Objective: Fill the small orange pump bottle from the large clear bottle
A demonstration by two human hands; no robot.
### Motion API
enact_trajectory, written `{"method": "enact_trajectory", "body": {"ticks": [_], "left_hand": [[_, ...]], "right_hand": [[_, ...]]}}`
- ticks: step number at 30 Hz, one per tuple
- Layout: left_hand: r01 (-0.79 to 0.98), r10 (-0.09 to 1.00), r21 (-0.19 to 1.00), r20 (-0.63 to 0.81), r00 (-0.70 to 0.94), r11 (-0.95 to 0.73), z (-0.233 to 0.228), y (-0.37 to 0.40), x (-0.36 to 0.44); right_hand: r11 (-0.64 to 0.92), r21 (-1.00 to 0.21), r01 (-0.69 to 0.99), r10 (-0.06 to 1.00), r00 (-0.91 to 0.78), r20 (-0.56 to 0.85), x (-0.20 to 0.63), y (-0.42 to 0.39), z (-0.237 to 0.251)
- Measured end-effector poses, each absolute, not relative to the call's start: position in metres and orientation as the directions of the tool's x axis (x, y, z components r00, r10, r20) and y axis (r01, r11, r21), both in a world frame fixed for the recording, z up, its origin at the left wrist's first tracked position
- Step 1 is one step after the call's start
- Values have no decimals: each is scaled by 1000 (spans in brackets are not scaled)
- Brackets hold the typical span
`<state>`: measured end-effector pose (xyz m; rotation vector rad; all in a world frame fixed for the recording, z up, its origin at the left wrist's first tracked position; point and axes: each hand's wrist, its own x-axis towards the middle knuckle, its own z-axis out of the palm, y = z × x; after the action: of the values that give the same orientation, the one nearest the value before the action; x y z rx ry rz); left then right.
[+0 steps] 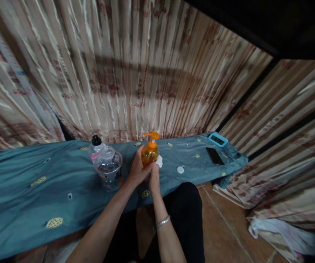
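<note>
An orange pump bottle [150, 150] stands on a bench covered with teal cloth [36, 171]. My left hand [138, 168] is wrapped around the bottle's lower body. My right hand [154, 178] is just below and to the right of the bottle, holding a small white wad [159, 160], perhaps cotton or tissue, against the bottle's side. A silver bracelet [163, 221] sits on my right wrist.
A clear plastic jar [110, 171] and a black-capped bottle [96, 148] stand left of the pump bottle. A small white cap [180, 169], a dark phone [214, 156] and a blue-rimmed device [217, 139] lie to the right. Striped curtains [135, 73] hang behind. A white bag [280, 230] lies on the floor.
</note>
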<state>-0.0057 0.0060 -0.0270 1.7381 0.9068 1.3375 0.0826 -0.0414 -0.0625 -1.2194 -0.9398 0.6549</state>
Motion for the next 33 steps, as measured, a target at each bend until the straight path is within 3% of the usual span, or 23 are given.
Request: {"method": "enact_trajectory", "body": {"ticks": [8,13,22,29,33], "left_hand": [[-140,935,952,295,199,-271,-17,-7,-9],[-135,944,946,309,116,-293,-19,-28,-10],[25,927,926,375,28,-375,-18,-24,-15],[314,815,775,580,-8,-548,-14,-15,-29],[404,784,716,621,4,-569,-8,-13,-32]], "right_hand": [[276,-929,247,799,479,365,58,-68,-26],[263,-911,318,809,441,388,55,-75,-25],[273,-869,413,797,409,445,62,-79,-29],[300,-875,379,746,478,463,79,-73,-24],[261,-900,350,727,542,422,89,-66,-23]]}}
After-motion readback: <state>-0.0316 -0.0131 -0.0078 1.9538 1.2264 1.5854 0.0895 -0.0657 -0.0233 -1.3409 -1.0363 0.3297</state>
